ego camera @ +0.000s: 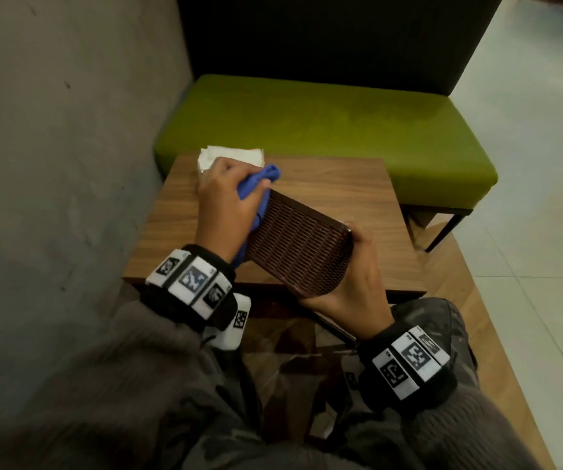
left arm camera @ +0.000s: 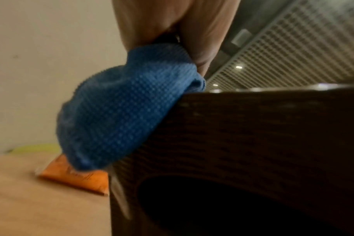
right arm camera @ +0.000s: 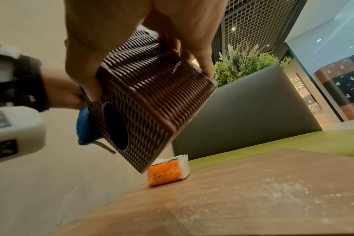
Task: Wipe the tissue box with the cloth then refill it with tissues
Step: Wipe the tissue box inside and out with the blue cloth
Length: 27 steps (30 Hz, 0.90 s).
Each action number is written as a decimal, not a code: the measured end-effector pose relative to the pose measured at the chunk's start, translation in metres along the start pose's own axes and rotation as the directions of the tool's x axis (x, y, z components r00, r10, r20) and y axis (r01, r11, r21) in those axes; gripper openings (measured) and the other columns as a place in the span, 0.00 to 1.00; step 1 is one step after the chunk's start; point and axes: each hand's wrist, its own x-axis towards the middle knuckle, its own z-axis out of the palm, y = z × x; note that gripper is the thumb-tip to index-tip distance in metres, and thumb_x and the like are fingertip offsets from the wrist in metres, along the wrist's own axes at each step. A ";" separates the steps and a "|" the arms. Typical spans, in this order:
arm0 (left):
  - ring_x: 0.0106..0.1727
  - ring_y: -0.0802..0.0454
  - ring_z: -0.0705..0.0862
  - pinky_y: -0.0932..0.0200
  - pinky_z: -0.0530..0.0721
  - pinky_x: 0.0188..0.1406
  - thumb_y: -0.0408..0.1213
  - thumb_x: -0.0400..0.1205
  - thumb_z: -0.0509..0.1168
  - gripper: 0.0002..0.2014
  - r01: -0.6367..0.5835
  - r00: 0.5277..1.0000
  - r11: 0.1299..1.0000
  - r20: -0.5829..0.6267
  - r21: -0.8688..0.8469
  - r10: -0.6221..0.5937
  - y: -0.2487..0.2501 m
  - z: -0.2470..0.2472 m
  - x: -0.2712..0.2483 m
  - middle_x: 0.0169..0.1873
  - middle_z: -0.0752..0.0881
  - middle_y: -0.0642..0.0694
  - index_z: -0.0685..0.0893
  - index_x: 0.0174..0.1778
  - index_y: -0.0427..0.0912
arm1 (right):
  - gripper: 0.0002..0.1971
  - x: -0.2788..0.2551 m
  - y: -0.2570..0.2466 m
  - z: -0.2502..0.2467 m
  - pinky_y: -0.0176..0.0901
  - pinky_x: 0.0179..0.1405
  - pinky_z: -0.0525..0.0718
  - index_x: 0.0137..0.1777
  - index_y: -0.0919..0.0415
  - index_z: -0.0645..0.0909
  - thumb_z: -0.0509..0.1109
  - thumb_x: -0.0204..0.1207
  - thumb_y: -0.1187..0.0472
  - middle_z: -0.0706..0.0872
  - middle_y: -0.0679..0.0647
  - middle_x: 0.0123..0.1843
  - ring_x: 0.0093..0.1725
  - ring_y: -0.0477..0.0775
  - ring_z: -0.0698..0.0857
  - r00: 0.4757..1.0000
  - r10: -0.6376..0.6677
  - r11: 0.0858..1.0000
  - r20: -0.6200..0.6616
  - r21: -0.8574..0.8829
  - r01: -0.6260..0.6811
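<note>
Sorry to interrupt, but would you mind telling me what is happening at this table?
A person is cleaning a brown woven tissue box. The right hand holds it tilted above the wooden table, while the left hand presses a blue cloth against its side. A pack of tissues waits on the table, so refilling has not begun.

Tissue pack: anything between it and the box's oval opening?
Nothing visible. The tissue pack lies on the table, clear of the tissue box, which the right hand holds tilted in the air; the oval opening looks unobstructed.
</note>
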 end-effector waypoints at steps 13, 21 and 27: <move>0.52 0.44 0.81 0.57 0.76 0.54 0.37 0.77 0.69 0.09 -0.091 0.996 0.995 0.015 -0.035 0.091 0.017 -0.003 -0.020 0.47 0.83 0.39 0.87 0.49 0.36 | 0.50 0.000 0.002 -0.002 0.40 0.68 0.75 0.70 0.71 0.68 0.82 0.54 0.42 0.74 0.57 0.65 0.65 0.53 0.77 1.000 0.003 1.000 -0.007 -0.006 -0.003; 0.52 0.44 0.81 0.55 0.78 0.53 0.40 0.77 0.69 0.10 -0.080 0.997 0.996 -0.005 -0.025 0.080 0.026 -0.002 -0.029 0.47 0.83 0.40 0.88 0.48 0.37 | 0.49 0.001 -0.003 0.003 0.51 0.67 0.78 0.70 0.71 0.67 0.82 0.55 0.43 0.72 0.55 0.65 0.65 0.53 0.76 1.000 -0.004 1.000 -0.010 0.012 0.004; 0.51 0.46 0.81 0.50 0.81 0.53 0.39 0.77 0.70 0.10 -0.182 0.981 0.977 0.048 -0.113 0.188 0.050 0.006 -0.033 0.47 0.84 0.42 0.88 0.50 0.37 | 0.50 -0.003 -0.004 0.002 0.59 0.63 0.80 0.71 0.68 0.65 0.83 0.56 0.44 0.75 0.62 0.66 0.64 0.60 0.79 1.000 0.015 0.999 -0.015 0.044 -0.014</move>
